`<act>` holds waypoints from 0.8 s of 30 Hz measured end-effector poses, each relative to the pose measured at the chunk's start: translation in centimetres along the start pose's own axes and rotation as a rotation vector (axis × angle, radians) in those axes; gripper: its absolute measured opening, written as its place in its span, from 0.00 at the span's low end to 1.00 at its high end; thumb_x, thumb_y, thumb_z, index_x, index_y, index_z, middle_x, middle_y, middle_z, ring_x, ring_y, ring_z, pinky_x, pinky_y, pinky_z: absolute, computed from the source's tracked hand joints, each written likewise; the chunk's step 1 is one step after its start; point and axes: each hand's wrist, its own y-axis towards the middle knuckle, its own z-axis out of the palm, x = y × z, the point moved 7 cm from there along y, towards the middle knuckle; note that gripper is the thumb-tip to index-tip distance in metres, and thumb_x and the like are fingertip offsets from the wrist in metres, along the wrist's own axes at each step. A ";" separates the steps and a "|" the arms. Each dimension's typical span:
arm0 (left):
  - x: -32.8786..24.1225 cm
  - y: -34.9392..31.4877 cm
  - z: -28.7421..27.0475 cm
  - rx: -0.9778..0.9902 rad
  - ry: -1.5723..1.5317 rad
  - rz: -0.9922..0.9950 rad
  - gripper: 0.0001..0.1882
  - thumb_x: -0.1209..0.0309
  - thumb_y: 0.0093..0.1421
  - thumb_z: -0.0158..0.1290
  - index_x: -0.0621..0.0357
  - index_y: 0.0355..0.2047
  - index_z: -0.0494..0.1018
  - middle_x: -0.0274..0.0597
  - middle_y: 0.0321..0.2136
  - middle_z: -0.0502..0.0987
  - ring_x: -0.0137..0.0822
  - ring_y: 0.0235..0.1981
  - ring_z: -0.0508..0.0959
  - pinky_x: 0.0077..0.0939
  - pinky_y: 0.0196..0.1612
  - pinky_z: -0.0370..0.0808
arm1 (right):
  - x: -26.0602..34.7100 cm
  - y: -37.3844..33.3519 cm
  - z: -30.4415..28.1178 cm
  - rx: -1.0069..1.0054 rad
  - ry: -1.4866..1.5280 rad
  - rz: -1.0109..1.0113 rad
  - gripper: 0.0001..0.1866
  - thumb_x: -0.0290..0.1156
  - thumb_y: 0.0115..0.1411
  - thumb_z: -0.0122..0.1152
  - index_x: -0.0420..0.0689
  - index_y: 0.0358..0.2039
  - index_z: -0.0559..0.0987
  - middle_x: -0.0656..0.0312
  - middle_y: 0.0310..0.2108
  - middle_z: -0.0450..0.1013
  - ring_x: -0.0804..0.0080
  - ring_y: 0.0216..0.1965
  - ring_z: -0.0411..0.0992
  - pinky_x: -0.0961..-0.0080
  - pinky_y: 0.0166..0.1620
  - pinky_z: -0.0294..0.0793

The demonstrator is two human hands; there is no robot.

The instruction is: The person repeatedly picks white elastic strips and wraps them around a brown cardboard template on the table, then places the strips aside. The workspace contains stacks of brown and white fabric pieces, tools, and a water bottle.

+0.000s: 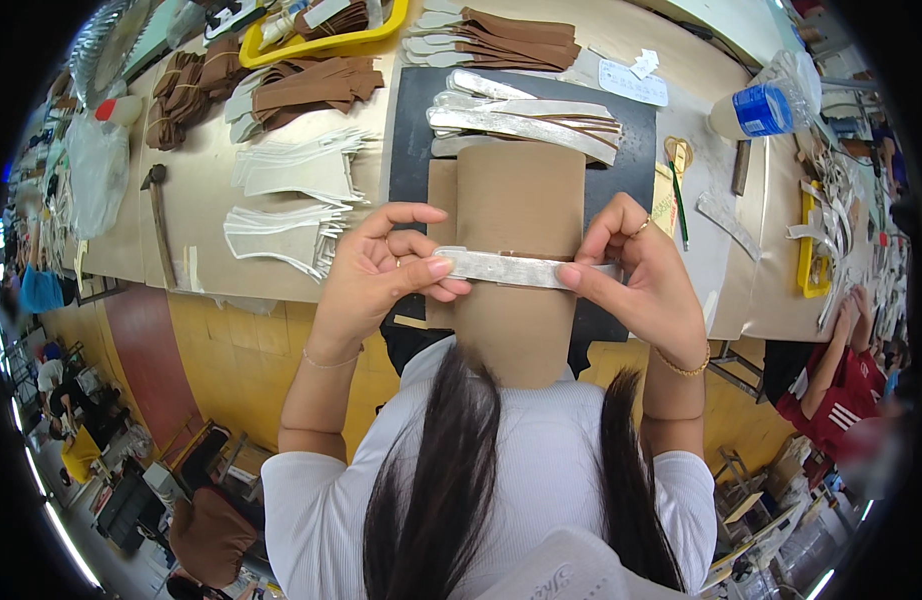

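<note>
A pale silvery-white strip (506, 268) is held level across a tan, rounded block-like form (521, 200). At its left end my left hand (386, 265) pinches it between thumb and fingers, the index finger raised off it. My right hand (636, 275) grips the other end, thumb on top and fingers curled. A thin brown edge shows along the strip's upper side. Behind the form, a loose pile of similar whitish strips with brown edges (521, 118) lies on a dark mat (621, 185).
Bundles of brown strips (316, 88) and stacks of white pieces (296, 165) lie to the left, beside a hammer (159, 220). A yellow tray (326, 45) is at the back. Rightward are a blue-labelled jar (751, 110), a green pencil (679, 205) and a co-worker in red (831, 385).
</note>
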 end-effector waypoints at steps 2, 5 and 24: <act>0.3 0.2 -0.1 0.004 -0.018 -0.009 0.23 0.86 0.54 0.52 0.69 0.51 0.60 0.52 0.28 0.78 0.40 0.28 0.82 0.25 0.31 0.82 | 0.1 0.0 0.0 -0.007 -0.042 -0.015 0.12 0.24 0.52 0.65 0.44 0.29 0.67 0.70 0.25 0.65 0.85 0.28 0.64 0.86 0.34 0.65; 0.5 0.4 -0.1 0.012 -0.045 -0.022 0.24 0.86 0.54 0.53 0.69 0.50 0.60 0.48 0.27 0.78 0.40 0.28 0.82 0.25 0.32 0.82 | -0.1 0.0 0.0 -0.019 -0.092 -0.025 0.12 0.26 0.53 0.65 0.44 0.29 0.67 0.71 0.25 0.63 0.85 0.28 0.63 0.87 0.35 0.65; 1.1 0.8 -3.2 0.034 -0.085 0.055 0.30 0.86 0.53 0.53 0.66 0.55 0.54 0.55 0.28 0.78 0.42 0.26 0.81 0.29 0.29 0.82 | -4.7 -2.9 -3.2 -0.127 0.315 0.061 0.16 0.28 0.53 0.67 0.41 0.37 0.68 0.66 0.25 0.70 0.84 0.26 0.69 0.87 0.31 0.68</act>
